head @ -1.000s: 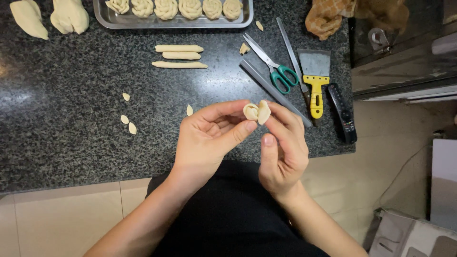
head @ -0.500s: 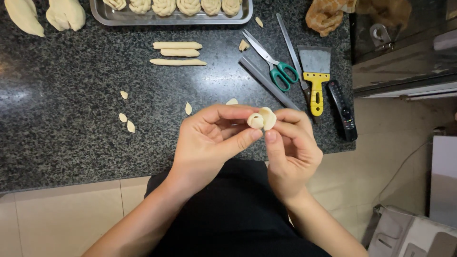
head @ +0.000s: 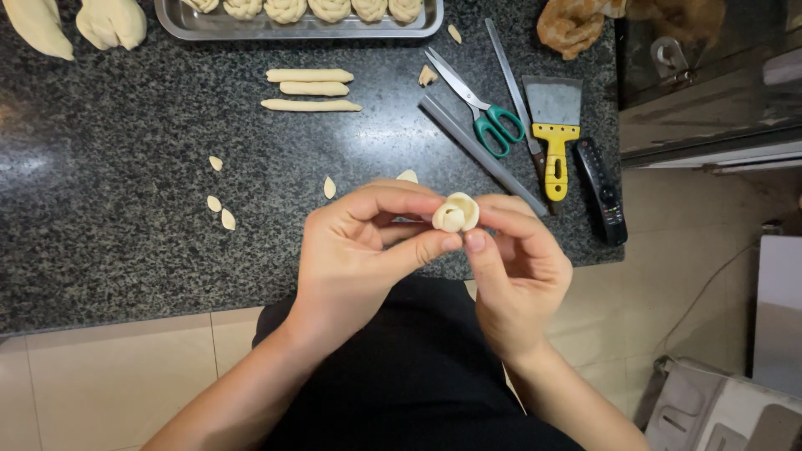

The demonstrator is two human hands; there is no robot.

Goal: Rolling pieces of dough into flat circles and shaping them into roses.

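Observation:
Both hands meet over the front edge of a black speckled counter (head: 125, 250). Between the fingertips sits a small pale dough rose (head: 456, 212), rolled into a coil. My left hand (head: 359, 250) pinches it from the left with thumb and forefinger. My right hand (head: 518, 267) grips it from the right and below. Small dough petals (head: 219, 204) lie loose on the counter left of the hands, and one more dough petal (head: 329, 187) lies just above my left hand.
Three dough sticks (head: 309, 88) lie at centre top. A metal tray (head: 292, 27) of shaped dough pieces stands at the back. Green-handled scissors (head: 484, 108), a grey ruler (head: 480, 154), a yellow-handled scraper (head: 555, 125) and a black remote (head: 603, 188) lie at the right. Dough lumps (head: 109, 21) sit top left.
The dough piece has been rolled tighter, from a folded shape into a round coil. Both hands have stayed in place, with fingers shifting around it.

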